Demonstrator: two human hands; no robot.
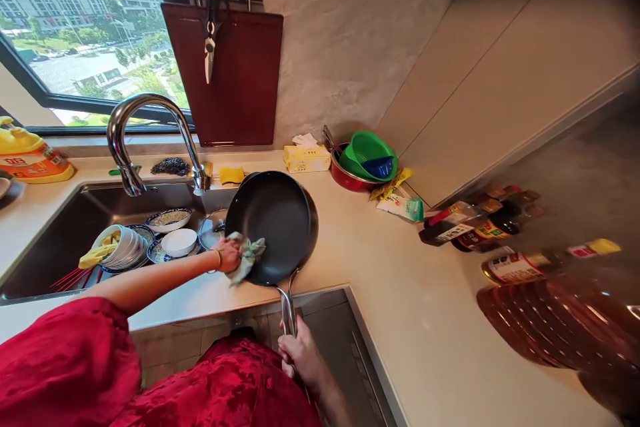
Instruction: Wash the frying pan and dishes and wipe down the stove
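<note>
A black frying pan [277, 220] is held tilted over the counter edge beside the sink. My right hand [300, 354] is closed round its metal handle [289, 310] near my body. My left hand [229, 255] is closed on a pale green cloth [247, 255] and presses it against the pan's inner rim on the near left side. My sleeves are red.
The sink [65, 227] holds stacked bowls, plates and red chopsticks under a curved tap [135, 127]. A cutting board with scissors hangs on the wall. A tissue box, red and green bowls, packets and sauce bottles [475, 224] stand on the counter to the right. A yellow detergent bottle stands far left.
</note>
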